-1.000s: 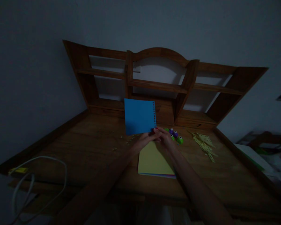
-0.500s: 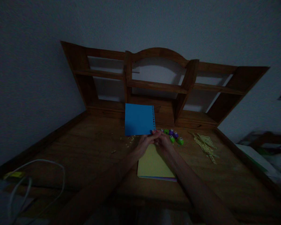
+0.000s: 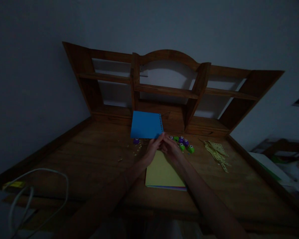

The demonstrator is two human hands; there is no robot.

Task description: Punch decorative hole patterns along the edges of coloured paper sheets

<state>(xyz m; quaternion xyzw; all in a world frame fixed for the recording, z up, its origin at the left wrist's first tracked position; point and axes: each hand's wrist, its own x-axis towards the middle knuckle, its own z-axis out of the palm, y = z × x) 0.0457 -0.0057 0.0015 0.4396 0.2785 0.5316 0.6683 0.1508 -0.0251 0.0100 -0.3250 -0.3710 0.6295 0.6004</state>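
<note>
Blue sheet (image 3: pixel 146 124): at eleven o'clock from the hands, seemingly raised off the wooden surface (image 3: pixel 94 149), held only at its near right corner, probably to leave its row of holes uncovered.
Left hand (image 3: pixel 152 147) and right hand (image 3: pixel 172 146): fingers pressed together at that corner, perhaps to steady it; which hand pinches it, I cannot tell.
Yellow-topped stack of sheets (image 3: pixel 164 171): six o'clock, below the wrists, presumably for easy reach.
Purple and green punches (image 3: pixel 190 149): three o'clock, beside the right hand; a lone purple punch (image 3: pixel 136 141) sits at nine.
Perforated yellow strips (image 3: pixel 215 152): farther out at three, likely set aside.
</note>
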